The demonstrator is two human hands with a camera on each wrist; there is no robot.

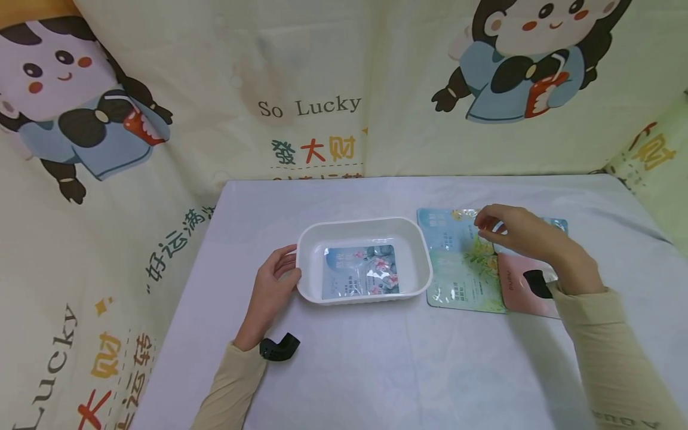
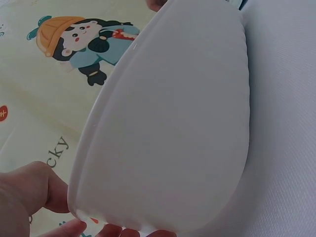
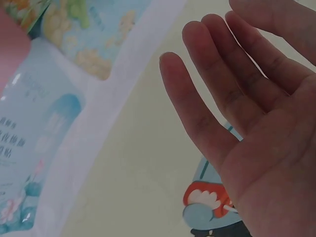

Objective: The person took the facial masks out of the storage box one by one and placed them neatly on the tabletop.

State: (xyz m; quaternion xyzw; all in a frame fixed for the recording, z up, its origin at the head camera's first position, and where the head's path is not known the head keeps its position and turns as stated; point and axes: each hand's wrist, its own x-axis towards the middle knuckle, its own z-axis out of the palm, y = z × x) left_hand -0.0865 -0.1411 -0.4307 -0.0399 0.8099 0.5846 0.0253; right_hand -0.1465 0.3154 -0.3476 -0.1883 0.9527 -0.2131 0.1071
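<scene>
A white plastic basin stands on the table, and a shiny blue sachet with pink flowers lies flat inside it. At the basin's left end my left hand holds the rim; the left wrist view shows thumb and fingertips at the basin's edge. To the right, my right hand hovers over a group of sachets, holding nothing, its fingers loosely bent. Beneath it are a green sachet, a blue one and a pink one. Another light blue sachet shows in the right wrist view.
A white cloth covers the table. Behind and left of it hangs a cream curtain with cartoon figures and lettering. The sachets lie close to the basin's right side, several touching or overlapping.
</scene>
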